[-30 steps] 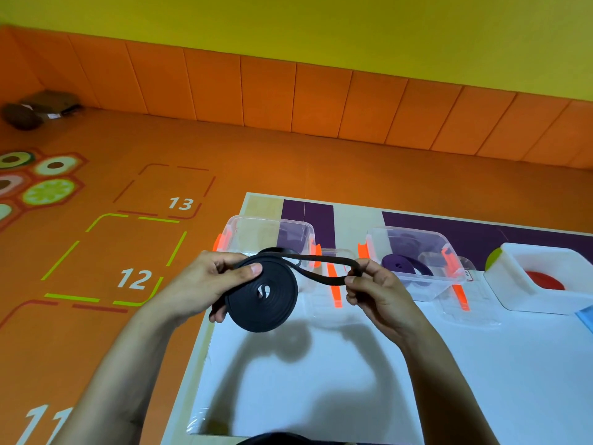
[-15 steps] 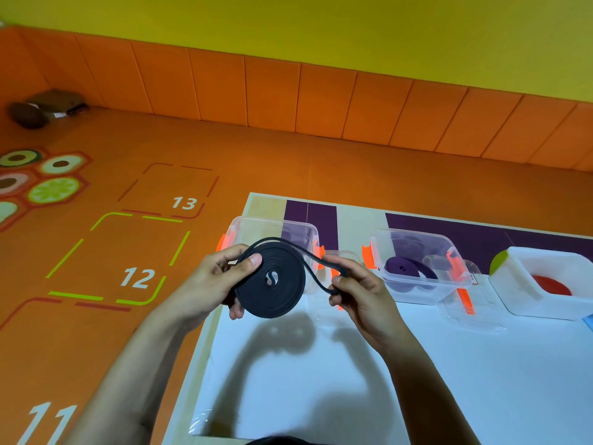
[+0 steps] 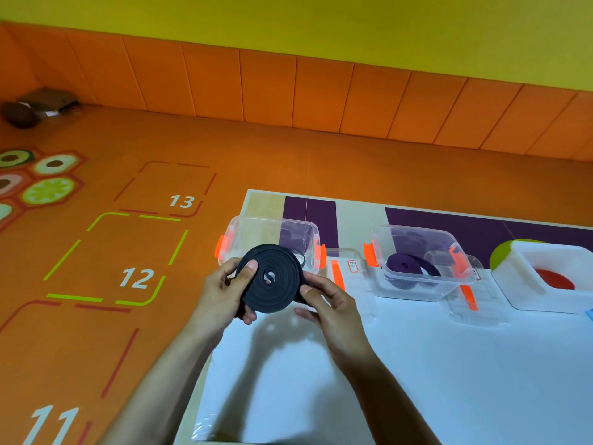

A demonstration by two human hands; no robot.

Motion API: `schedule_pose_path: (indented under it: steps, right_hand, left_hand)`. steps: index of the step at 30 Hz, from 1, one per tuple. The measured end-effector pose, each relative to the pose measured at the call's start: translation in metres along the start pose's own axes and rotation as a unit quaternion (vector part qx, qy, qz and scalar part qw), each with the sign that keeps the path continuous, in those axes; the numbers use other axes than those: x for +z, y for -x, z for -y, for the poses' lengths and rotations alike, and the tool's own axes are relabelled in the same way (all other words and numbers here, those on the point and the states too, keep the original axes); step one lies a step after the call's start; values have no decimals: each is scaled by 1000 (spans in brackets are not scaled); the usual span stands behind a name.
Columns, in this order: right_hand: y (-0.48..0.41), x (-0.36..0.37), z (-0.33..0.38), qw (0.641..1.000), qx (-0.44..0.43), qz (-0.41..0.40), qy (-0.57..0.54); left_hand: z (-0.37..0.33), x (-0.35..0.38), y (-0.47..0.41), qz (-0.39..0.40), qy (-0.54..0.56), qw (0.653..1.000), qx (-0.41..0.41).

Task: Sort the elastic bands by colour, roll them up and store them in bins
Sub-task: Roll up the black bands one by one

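An orange floor [image 3: 244,155], painted with squares numbered 11, 12 and 13, is seen across the left and far side, bounded by an orange panelled wall [image 3: 321,91]; a white desk [image 3: 465,380] fills the lower right, with purple and cream blocks along its far edge; three bins are lined up along that far part of the desk; at the right stands a white bin [image 3: 519,290], in which a red roll [image 3: 553,279] is partly seen; in the middle stands a clear bin with orange clasps [image 3: 449,239], in which a coiled purple band [image 3: 412,268] lies; at the left stands a second clear bin [image 3: 256,229], with a clear lid [image 3: 475,306] laid flat on the desk just beside the middle one; two bare forearms reach in from the bottom edge; the left hand [image 3: 224,293] is curled round the left side of a black elastic band [image 3: 271,279], its thumb pressed on the face and its fingers behind; the right hand [image 3: 330,303] has its grip pinched on the right edge, thumb in front; the band, wound into a flat round coil, is held in the air above the desk's left edge, directly in front of the left clear bin.
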State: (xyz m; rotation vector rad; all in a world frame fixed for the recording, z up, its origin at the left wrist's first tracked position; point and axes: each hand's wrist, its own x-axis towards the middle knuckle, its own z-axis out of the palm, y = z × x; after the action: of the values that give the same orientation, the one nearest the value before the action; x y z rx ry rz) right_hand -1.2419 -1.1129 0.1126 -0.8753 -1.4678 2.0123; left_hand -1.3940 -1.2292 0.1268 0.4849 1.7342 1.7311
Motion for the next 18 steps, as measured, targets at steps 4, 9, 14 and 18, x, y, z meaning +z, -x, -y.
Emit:
schedule_pose_path:
  steps: [4,9,14,18]
  right_hand:
    - [-3,10,-13,996,9,-73,-41]
    - [-12,10,-36,989,21,-149,1]
    - [-29,5,-49,984,29,-171,38]
    - [-61,-1,-44,986,31,-149,65]
  left_hand:
    - [21,11,3,-19,12,999,-41]
    - [43,13,7,-6,-6,996,-91]
    - [62,9,-3,-40,-47,992,-113]
    - [56,17,-22,-76,-38,992,-93]
